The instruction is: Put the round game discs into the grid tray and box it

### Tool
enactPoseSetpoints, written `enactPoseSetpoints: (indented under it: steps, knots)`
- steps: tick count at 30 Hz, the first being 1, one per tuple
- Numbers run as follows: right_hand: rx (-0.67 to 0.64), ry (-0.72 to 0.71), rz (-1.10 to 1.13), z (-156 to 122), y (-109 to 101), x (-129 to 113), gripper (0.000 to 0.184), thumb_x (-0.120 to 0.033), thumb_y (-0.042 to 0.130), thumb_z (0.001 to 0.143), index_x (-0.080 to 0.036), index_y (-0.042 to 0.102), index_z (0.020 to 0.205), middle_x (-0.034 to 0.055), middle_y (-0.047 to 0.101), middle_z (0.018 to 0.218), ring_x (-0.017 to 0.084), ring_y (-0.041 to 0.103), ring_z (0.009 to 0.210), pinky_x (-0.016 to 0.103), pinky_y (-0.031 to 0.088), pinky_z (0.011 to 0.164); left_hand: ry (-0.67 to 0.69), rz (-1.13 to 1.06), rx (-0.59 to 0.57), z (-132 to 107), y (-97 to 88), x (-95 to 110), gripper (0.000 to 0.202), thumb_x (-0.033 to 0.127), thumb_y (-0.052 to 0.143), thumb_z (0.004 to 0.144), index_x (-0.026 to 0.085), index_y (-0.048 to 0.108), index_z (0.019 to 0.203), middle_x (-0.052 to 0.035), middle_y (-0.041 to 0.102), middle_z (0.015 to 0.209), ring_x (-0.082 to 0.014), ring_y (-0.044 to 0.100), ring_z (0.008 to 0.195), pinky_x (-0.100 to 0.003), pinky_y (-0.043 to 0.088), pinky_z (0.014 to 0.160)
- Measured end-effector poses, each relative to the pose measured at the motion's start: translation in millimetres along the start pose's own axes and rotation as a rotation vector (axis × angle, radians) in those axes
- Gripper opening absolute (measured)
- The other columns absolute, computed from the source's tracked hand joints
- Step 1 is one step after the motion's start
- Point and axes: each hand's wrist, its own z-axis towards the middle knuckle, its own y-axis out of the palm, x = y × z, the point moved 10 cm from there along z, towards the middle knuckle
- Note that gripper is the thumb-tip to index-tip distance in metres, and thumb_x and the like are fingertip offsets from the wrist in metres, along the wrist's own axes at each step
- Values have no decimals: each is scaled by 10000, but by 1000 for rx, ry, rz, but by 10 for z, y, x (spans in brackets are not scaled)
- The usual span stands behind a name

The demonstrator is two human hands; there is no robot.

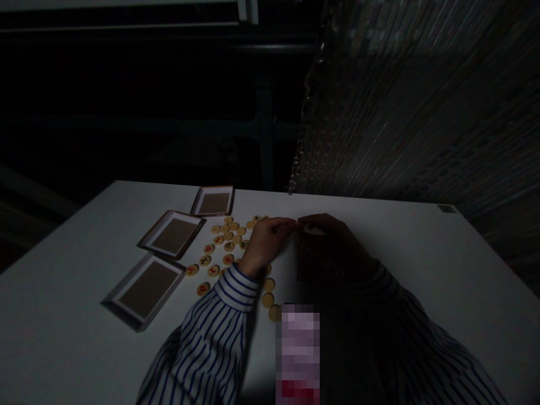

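- On the desk (63, 306), left: three trays (171, 236), set in a slanting row. Walls look thin; judged light, fairly stiff, liable to crease. Hold by opposite walls.
- Left of centre: discs (229, 246), flat and loosely scattered, some marked red or black, some hidden behind the left arm. Judged light, hard, smooth, not fragile. Pinch by the rim.
- Centre: left hand (270, 239), thumb and fingers drawn together. Whether anything is grasped cannot be told.
- Right of centre: dark red thing (311, 256), close against the right hand, in shadow. Weight and stiffness undetermined; edges advised as the hold.
- Beside it: right hand (329, 228), fingers bent, tips near the left's; grasp cannot be confirmed.
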Motion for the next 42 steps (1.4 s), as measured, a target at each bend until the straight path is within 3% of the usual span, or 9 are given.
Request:
enactPoseSetpoints:
  steps: [6,14,20,24,31,42]
  knots:
    - [-31,-52,-66,-9,49,9,249,-291,510,817,-156,629,990,91,665,895,179,593,810,337,476,732,16,54,-11,-2,17,-16,233,295,544,779,156,700,883,-70,701,886,-179,621,837,-291,455,767]
    - [-238,43,-319,-53,251,310,260,-259,499,812,-187,620,1030,72,661,982,183,579,857,306,427,760,7,194,73,34,-101,-107,281,297,549,765,126,670,951,-91,686,904,-178,615,814,-283,456,731]
    - [-392,47,-519,-129,385,352,267,-287,439,845,-189,623,1011,85,645,1005,197,558,894,309,369,788,-24,149,126,40,-163,-162,324,324,562,741,121,644,980,-61,664,746,-143,583,660,-247,439,599]
    - [-454,-2,-623,-171,448,306,306,-340,408,858,-172,620,1002,115,632,974,218,541,891,328,351,761,-39,126,112,45,-157,-211,334,337,546,747,124,633,989,-64,662,750,-125,564,607,-232,418,551]
    - [-492,7,-653,-189,470,329,300,-363,395,863,-164,619,885,107,616,889,196,542,799,304,341,691,-57,68,99,44,-148,-243,336,347,559,737,142,626,995,-61,667,757,-134,583,636,-227,419,551]
    - [-548,44,-660,-200,495,331,295,-373,416,855,-177,625,922,107,625,917,199,557,822,299,356,677,-63,80,94,36,-158,-212,311,343,574,725,152,636,963,-28,647,691,-106,538,557,-219,396,527]
